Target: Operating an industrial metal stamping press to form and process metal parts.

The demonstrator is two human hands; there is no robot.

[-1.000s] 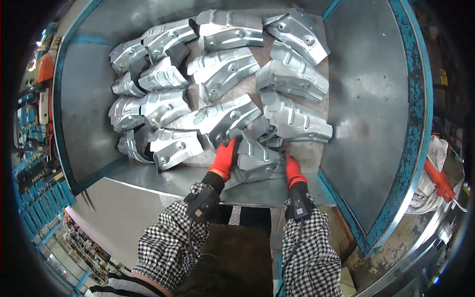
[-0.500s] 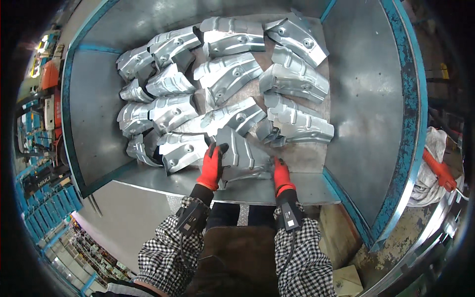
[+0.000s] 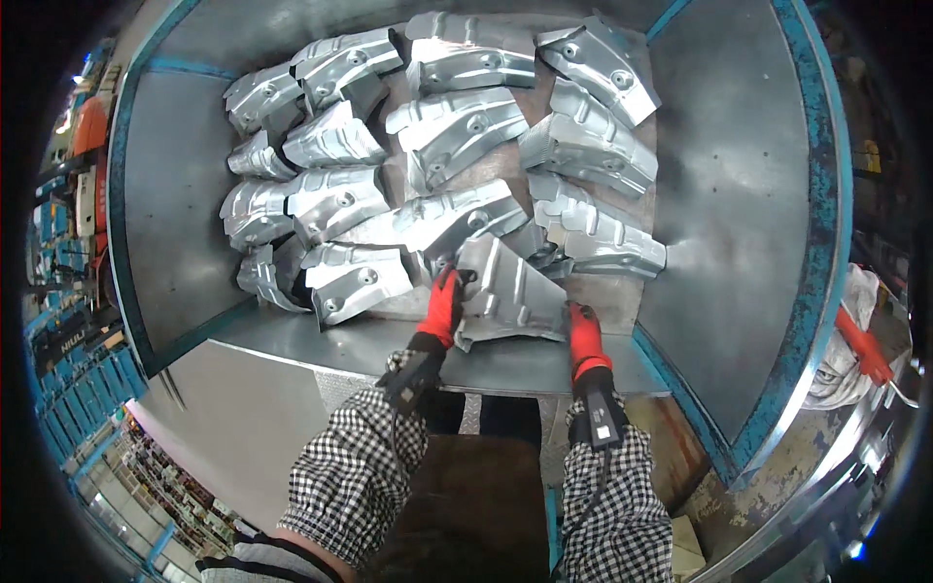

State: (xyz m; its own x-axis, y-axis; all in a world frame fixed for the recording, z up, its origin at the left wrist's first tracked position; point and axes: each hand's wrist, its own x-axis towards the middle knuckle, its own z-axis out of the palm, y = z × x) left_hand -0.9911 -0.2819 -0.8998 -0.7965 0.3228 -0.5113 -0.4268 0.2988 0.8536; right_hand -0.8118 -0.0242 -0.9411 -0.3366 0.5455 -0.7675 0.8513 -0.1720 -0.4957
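Observation:
A curved stamped sheet-metal part (image 3: pixel 507 296) with raised ribs is held between my two hands, low over the front of a metal bin (image 3: pixel 739 194). My left hand (image 3: pixel 445 309), in a red and black glove, grips its left edge with the fingers curled over. At its right end my right hand (image 3: pixel 585 337), gloved the same way, closes on the edge; its fingertips are partly hidden. Just left of my left hand lies a similar metal part (image 3: pixel 355 282). Beyond the held part, another ribbed part (image 3: pixel 471 216) lies on the bin floor.
Several more silvery metal parts (image 3: pixel 466 126) lie in rough rows across the bin. Blue-edged walls (image 3: pixel 824 214) rise at the sides, with a low front lip (image 3: pixel 292 358) nearest me. Outside right are a whitish cloth (image 3: pixel 844 360) and an orange-red tool (image 3: pixel 863 345).
Both hands have shifted right with the metal part between them. The view has also moved slightly, and the other parts lie as before.

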